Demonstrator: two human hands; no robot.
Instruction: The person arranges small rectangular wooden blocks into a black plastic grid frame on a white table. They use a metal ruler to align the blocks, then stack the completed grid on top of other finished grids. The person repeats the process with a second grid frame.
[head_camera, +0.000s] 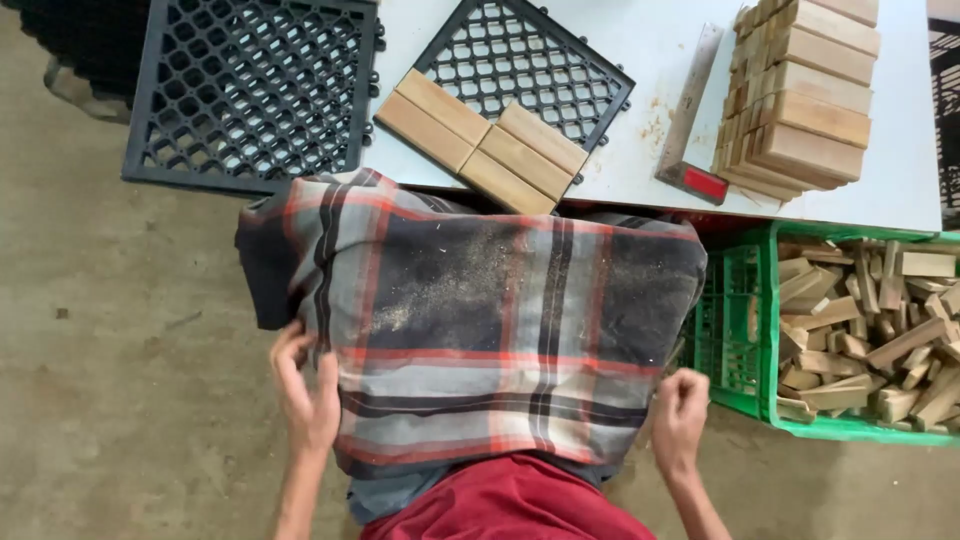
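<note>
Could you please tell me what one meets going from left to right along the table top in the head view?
Large black grid tile → grid tile with wooden slats → metal square → stack of wooden blocks.

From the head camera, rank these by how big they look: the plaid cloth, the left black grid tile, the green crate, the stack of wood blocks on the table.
1. Plaid cloth, though it lies nearest the camera, which inflates it.
2. Left black grid tile.
3. Green crate, cut off by the frame edge, so unsure.
4. Stack of wood blocks.
</note>
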